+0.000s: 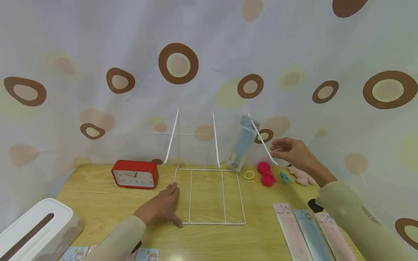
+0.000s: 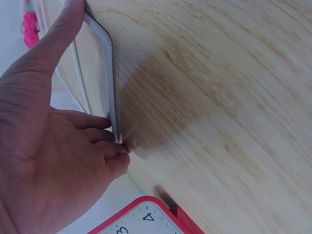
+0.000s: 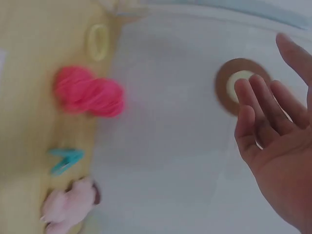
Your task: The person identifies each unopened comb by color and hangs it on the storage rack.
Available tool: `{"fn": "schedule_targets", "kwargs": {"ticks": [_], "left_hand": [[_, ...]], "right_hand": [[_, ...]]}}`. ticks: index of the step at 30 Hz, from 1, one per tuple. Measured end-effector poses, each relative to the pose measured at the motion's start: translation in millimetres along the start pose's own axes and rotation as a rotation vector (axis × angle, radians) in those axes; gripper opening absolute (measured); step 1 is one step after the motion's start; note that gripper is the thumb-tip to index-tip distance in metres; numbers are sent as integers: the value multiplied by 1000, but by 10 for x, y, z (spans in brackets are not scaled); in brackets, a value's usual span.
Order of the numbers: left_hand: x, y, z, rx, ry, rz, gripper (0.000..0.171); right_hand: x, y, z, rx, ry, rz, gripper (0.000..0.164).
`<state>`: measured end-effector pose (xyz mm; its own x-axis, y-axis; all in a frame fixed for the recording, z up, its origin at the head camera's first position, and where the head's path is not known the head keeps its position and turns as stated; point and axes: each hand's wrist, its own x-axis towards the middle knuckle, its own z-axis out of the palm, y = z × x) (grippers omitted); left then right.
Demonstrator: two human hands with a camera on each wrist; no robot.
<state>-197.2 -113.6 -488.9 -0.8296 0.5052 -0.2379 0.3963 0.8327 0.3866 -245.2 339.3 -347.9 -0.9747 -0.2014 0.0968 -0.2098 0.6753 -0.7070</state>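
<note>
A white wire rack [image 1: 215, 223] stands on the wooden table, its flat base toward me and three prongs slanting out above it. On the right prong [image 1: 263, 143] hangs a clear packet with a light blue strip [image 1: 245, 141] under a printed header, tilted. My left hand [image 1: 164, 204] rests on the left side of the base, thumb at the front corner and fingertips at the side wire [image 2: 109, 78], spread well apart. Just right of the right prong's tip, my right hand [image 1: 290, 150] is raised with fingers loosely bent and nothing in them [image 3: 278, 131].
Left of the rack is a red clock [image 1: 135, 174]; a white tissue box [image 1: 66, 215] stands nearer. Behind the right side lie a yellow ring [image 1: 249, 175], pink yarn [image 1: 266, 174], a blue clip [image 1: 285, 177] and a pink plush toy [image 1: 301, 176]. Pink and blue packets [image 1: 308, 228] lie at front right.
</note>
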Motion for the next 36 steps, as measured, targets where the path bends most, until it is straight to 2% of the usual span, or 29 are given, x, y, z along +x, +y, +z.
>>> {"fn": "schedule_targets", "kwargs": {"ticks": [3, 11, 16, 21, 24, 31, 36], "left_hand": [[23, 13, 2, 11, -2, 4, 127], [15, 21, -21, 11, -27, -14, 126], [10, 42, -36, -2, -36, -7, 125], [-3, 29, -23, -16, -22, -8, 126], [-8, 17, -28, -23, -10, -12, 126], [-9, 16, -35, -27, -20, -14, 126], [3, 33, -19, -31, -28, -12, 126]], "right_hand": [[-130, 204, 24, -28, -99, 19, 41], [-369, 558, 188, -115, -346, 18, 54], [-574, 780, 292, -204, -450, 33, 63], [-752, 972, 394, -265, -462, 105, 77], [-821, 1036, 461, -300, -441, 107, 78], [-881, 1097, 515, -364, -408, 70, 65], [-883, 1152, 526, -330, -426, 79, 54]]}}
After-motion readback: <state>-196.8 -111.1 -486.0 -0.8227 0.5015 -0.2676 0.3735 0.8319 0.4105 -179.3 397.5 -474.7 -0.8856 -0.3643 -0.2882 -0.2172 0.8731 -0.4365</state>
